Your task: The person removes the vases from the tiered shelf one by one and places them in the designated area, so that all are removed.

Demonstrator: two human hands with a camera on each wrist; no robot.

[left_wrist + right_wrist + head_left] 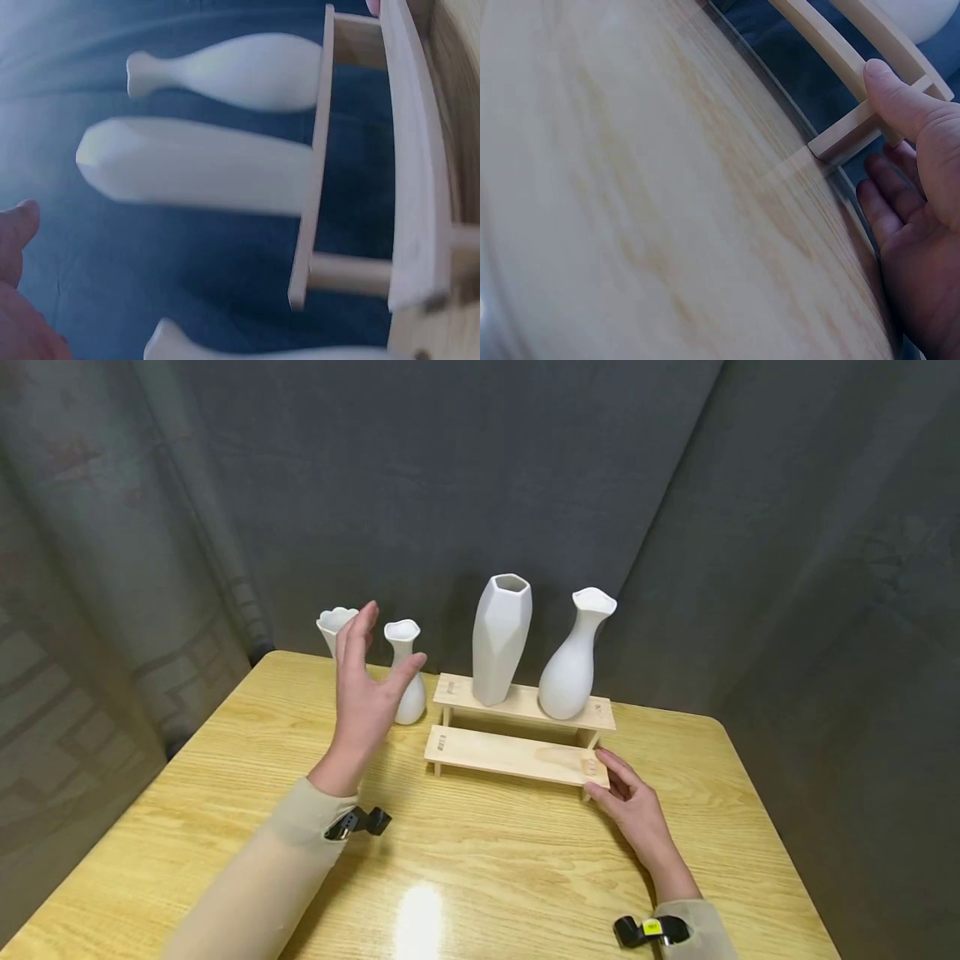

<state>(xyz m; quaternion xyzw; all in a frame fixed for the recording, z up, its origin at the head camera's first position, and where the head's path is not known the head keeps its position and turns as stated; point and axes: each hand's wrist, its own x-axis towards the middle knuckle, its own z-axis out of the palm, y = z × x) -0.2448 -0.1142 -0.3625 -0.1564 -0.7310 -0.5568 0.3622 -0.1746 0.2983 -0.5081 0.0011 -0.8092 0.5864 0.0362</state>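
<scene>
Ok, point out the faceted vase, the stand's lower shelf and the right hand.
Faceted vase (501,643), head view: middle of its body.
Lower shelf (513,755), head view: bare top surface.
Right hand (636,810), head view: back of hand.

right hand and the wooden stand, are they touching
Touching: the right wrist view shows the right hand with its thumb laid against the end of the wooden stand.

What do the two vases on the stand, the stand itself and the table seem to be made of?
Faceted vase and curved vase: probably ceramic, matt; both are evenly white with soft shading.
Stand: pale wood, seemingly unvarnished; faint grain shows on its lower step.
Table: glossy, as the bright reflection shows; its grain suggests wood, though it could be laminate.
</scene>
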